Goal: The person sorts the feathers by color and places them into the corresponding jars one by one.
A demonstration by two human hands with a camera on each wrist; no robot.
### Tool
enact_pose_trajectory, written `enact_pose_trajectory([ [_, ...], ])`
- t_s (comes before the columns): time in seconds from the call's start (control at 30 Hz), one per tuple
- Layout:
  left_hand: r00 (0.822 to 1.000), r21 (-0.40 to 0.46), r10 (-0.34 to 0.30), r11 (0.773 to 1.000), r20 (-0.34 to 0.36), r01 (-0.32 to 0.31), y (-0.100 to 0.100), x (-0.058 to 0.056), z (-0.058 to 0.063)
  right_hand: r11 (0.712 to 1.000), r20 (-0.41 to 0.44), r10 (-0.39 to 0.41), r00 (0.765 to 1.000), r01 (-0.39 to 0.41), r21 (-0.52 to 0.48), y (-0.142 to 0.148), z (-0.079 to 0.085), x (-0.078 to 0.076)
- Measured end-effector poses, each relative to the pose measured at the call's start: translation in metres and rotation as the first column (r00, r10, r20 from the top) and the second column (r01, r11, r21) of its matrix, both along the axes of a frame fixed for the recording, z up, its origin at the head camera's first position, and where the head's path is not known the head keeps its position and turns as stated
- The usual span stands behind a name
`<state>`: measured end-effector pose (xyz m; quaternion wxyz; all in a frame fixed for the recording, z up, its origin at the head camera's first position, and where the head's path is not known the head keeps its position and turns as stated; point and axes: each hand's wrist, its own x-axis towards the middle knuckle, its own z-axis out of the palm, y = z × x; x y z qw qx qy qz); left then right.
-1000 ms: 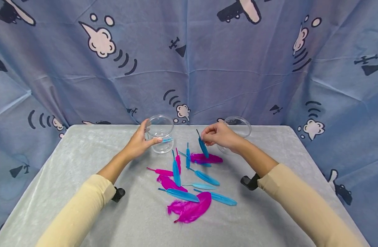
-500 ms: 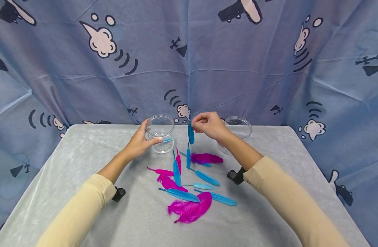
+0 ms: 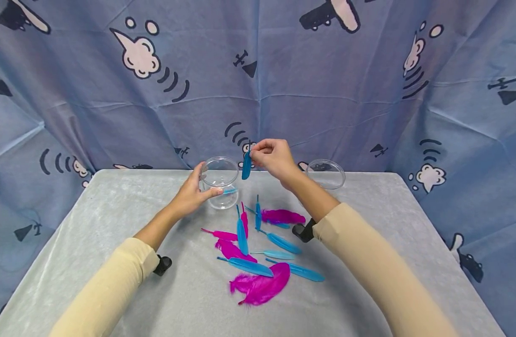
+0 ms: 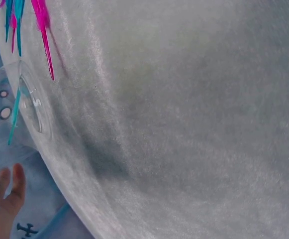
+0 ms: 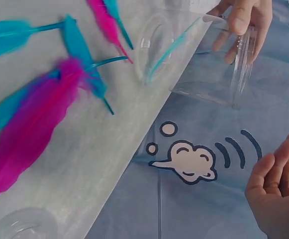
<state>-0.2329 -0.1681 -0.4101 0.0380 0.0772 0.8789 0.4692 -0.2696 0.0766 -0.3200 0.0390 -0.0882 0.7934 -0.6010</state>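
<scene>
My left hand (image 3: 190, 194) holds a clear plastic cup (image 3: 219, 172) near the table's back edge, thumb on the near side. A light blue feather (image 5: 171, 52) leans inside the cup, as the right wrist view shows. Just right of the cup's rim and above the table, my right hand (image 3: 275, 159) pinches a blue feather (image 3: 246, 166) by its quill, vane hanging down. In the right wrist view only a sliver of that feather shows at the fingertips (image 5: 286, 144). Several blue feathers (image 3: 249, 267) and magenta feathers (image 3: 266, 285) lie loosely on the table in front.
A second clear cup (image 3: 325, 174) stands at the back right, partly behind my right forearm. The table (image 3: 114, 210) is covered in pale grey cloth. A blue patterned curtain (image 3: 283, 70) hangs right behind its back edge.
My right hand has moved up and left with the blue feather, from over the magenta feather to beside the cup's rim. My left hand and its cup have stayed put.
</scene>
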Motion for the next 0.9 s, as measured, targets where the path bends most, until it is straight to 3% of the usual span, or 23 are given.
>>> enact_pose_trajectory([
  [0.23,1.000,0.008,-0.004,1.000,0.000,0.004,-0.001,0.000,-0.001,0.994,-0.057,-0.106,0.993,0.103,-0.045,-0.016,-0.002,-0.008],
  [0.43,1.000,0.018,-0.018,1.000,-0.016,0.019,-0.001,-0.001,-0.001,0.990,-0.136,-0.138,0.981,0.137,-0.017,-0.027,-0.012,-0.012],
  [0.67,1.000,0.019,-0.024,1.000,-0.014,0.024,-0.002,-0.004,-0.002,0.969,-0.273,-0.197,0.942,0.229,0.090,-0.038,-0.025,-0.015],
  [0.9,1.000,0.021,-0.022,1.000,-0.018,0.022,-0.003,-0.004,-0.002,0.949,-0.337,-0.261,0.905,0.304,0.083,-0.052,-0.029,-0.014],
])
